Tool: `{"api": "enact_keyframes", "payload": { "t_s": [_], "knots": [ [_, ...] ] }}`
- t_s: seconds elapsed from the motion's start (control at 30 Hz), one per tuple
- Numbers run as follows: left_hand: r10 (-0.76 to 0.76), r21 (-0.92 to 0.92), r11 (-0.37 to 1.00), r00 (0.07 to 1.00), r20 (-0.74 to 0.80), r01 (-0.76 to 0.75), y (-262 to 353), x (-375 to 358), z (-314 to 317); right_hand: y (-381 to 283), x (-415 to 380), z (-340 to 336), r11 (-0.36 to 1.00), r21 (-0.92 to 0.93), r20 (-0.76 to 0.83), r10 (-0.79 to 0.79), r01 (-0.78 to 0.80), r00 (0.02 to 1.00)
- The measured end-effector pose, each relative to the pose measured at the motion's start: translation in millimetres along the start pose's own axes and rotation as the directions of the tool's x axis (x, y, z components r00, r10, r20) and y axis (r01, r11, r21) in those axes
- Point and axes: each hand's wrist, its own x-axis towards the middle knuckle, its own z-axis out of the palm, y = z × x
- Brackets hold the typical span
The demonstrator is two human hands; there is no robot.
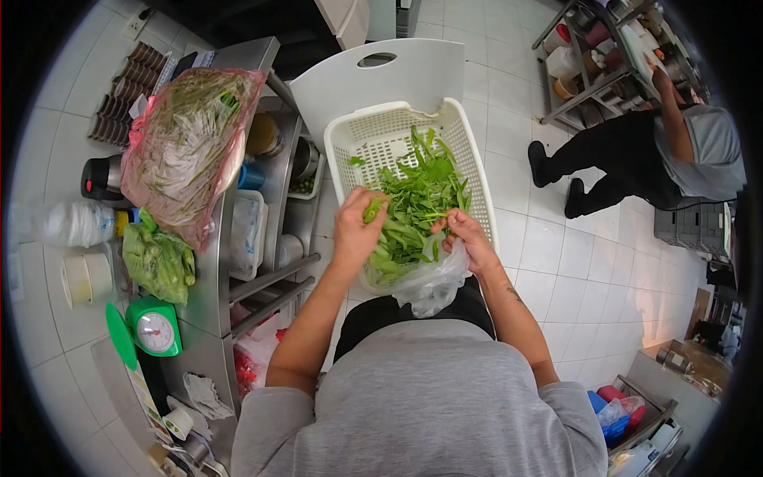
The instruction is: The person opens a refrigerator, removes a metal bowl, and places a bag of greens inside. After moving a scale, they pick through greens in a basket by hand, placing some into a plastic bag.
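Observation:
A white plastic basket (pixel 338 151) stands before me with a heap of long-leaved greens (pixel 417 187) in it. My left hand (pixel 358 226) is closed over the basket's left side, and a short piece of green stem (pixel 372 209) pokes out between its thumb and fingers. Across the heap, my right hand (pixel 470 238) pinches a thin green stem (pixel 433 215) between thumb and fingertips. A clear plastic bag (pixel 435 285) hangs just below that hand, over the near edge of the basket.
On the steel counter (pixel 208 306) to the left lie a large pink-tinted bag of greens (pixel 187 151), a smaller bag of leafy vegetables (pixel 159 262) and a green scale (pixel 155 330). A grey chair back (pixel 425 67) rises behind the basket. At right, a person (pixel 636 159) stands near a shelf rack (pixel 592 79).

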Motion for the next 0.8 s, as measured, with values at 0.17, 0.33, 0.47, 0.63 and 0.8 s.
{"api": "enact_keyframes", "payload": {
  "t_s": [0.17,0.33,0.47,0.63,0.8],
  "knots": [
    [0.169,0.209,0.956,0.968,0.186,-0.207,17,5,-34,-14,0,-4,0.822,-0.563,0.030,-0.088,0.090,0.996],
    [0.290,0.206,0.904,0.891,0.350,-0.375,27,-14,1,1,-2,43,0.691,-0.707,0.108,-0.101,0.148,0.989],
    [0.102,0.241,0.941,0.881,0.462,-0.236,4,-34,18,28,-9,44,0.725,-0.677,0.156,-0.028,0.128,0.987],
    [-0.057,0.370,0.899,0.773,0.632,-0.236,-21,-56,8,22,-19,31,0.044,-0.972,0.234,0.048,0.232,0.971],
    [-0.156,0.468,0.876,0.852,0.499,-0.114,-44,-35,-15,24,-14,-41,-0.189,-0.956,0.244,-0.087,0.225,0.966]
  ]
}}
